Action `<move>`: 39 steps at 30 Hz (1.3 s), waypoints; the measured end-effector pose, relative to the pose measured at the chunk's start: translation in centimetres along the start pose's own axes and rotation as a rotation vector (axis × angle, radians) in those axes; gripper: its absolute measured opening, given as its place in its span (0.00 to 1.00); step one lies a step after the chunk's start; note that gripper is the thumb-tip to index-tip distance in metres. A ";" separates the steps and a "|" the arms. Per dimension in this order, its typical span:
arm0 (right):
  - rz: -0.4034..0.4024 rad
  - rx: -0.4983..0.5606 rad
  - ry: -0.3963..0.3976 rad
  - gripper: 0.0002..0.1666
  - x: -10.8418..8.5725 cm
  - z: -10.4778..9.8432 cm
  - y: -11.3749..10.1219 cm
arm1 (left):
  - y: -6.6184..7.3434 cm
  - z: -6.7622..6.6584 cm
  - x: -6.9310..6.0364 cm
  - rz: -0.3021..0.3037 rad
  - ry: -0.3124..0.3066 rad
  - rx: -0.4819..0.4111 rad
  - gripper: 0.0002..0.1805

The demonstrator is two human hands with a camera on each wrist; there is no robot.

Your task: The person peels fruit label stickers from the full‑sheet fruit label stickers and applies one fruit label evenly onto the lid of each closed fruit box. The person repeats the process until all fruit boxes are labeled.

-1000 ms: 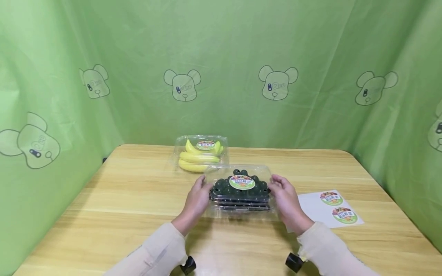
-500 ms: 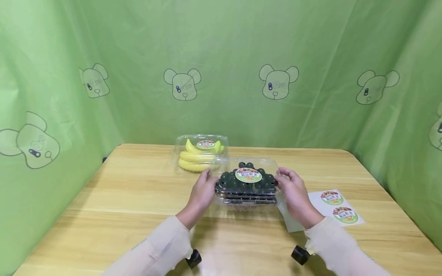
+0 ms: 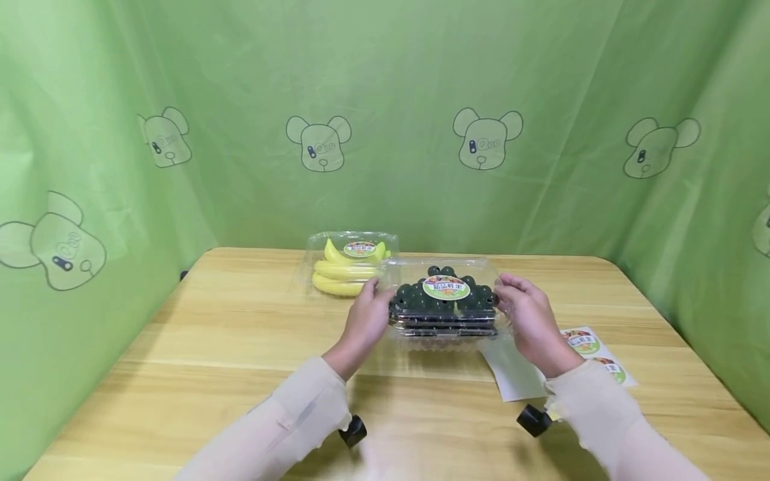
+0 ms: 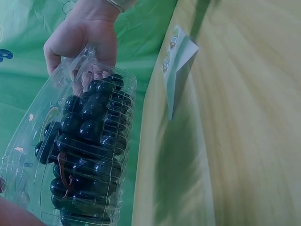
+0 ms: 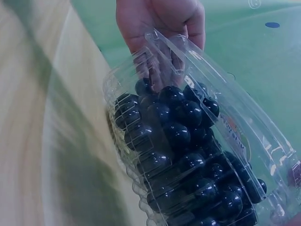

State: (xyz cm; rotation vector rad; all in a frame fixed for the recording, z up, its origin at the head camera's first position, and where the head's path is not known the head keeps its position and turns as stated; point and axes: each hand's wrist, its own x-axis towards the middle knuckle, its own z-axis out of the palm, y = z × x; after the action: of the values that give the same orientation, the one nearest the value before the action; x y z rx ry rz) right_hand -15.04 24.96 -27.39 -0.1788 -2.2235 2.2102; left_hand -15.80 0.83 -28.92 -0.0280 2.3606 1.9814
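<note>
My left hand (image 3: 365,321) and my right hand (image 3: 532,324) grip the two ends of a clear plastic clamshell box (image 3: 445,344), which is closed. Dark round grapes (image 4: 91,110) fill it, and an oval fruit label (image 3: 446,288) sits on its lid. Both wrist views show the box raised off the table and tilted. Across the box in the left wrist view is the right hand (image 4: 91,35); the right wrist view shows the left hand (image 5: 162,21) at the far end. Parts of the fingers are hidden behind the box.
Behind and left of the grapes, a second clear box (image 3: 385,242) with yellow bananas (image 3: 337,286) and a similar label stands on the wooden table (image 3: 210,347). A white sheet (image 3: 514,374) with oval stickers (image 3: 582,342) lies under the right forearm. Green curtains (image 3: 385,60) surround the table.
Both hands have carried the grape box away from me and to the right, nearer the banana box. The right hand and wrist now cover part of the sticker sheet.
</note>
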 end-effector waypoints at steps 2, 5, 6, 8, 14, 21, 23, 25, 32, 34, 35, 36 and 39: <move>-0.004 -0.003 0.004 0.33 0.2 -0.3 -0.1 | 0.2 0.2 0.2 0.000 -0.002 0.002 0.33; -0.011 -0.004 0.012 0.33 0.5 -0.7 -0.2 | 0.5 0.5 0.7 0.005 -0.005 -0.001 0.34; -0.012 -0.007 0.013 0.33 0.5 -0.8 -0.3 | 0.6 0.7 0.8 0.007 -0.003 0.001 0.34; -0.014 -0.009 0.016 0.33 0.7 -1.1 -0.4 | 0.8 0.9 1.0 0.009 -0.002 0.000 0.34; -0.011 0.015 0.029 0.31 1.3 -1.8 -0.7 | 1.5 1.7 1.7 0.025 0.045 0.021 0.31; -0.055 0.116 0.038 0.15 1.8 -2.6 -0.9 | 2.0 2.5 2.5 0.015 0.086 -0.002 0.28; -0.058 0.125 0.048 0.14 2.0 -2.7 -1.0 | 2.0 2.7 2.7 0.015 0.090 -0.004 0.28; -0.045 0.123 0.053 0.15 2.1 -2.7 -1.0 | 1.9 2.9 2.9 0.010 0.097 -0.004 0.27; -0.021 0.091 0.072 0.18 2.9 -2.9 -1.4 | 2.1 3.3 3.7 0.003 0.121 -0.019 0.26; -0.020 0.102 0.083 0.14 3.2 -3.0 -1.5 | 2.2 3.5 3.9 0.001 0.127 -0.033 0.26; -0.018 0.109 0.085 0.13 3.3 -3.1 -1.6 | 2.2 3.6 4.0 -0.002 0.131 -0.037 0.25; -0.017 0.114 0.089 0.12 3.4 -3.2 -1.6 | 2.2 3.6 4.1 -0.005 0.133 -0.043 0.25; -0.017 0.130 0.100 0.11 3.7 -3.4 -1.7 | 2.3 3.9 4.4 -0.014 0.142 -0.047 0.25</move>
State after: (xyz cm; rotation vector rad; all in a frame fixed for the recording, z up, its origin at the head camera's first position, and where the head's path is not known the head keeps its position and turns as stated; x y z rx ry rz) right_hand -18.55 28.66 -25.94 -0.2620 -2.0167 2.2740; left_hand -20.21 5.21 -27.54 -0.1931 2.3888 2.0944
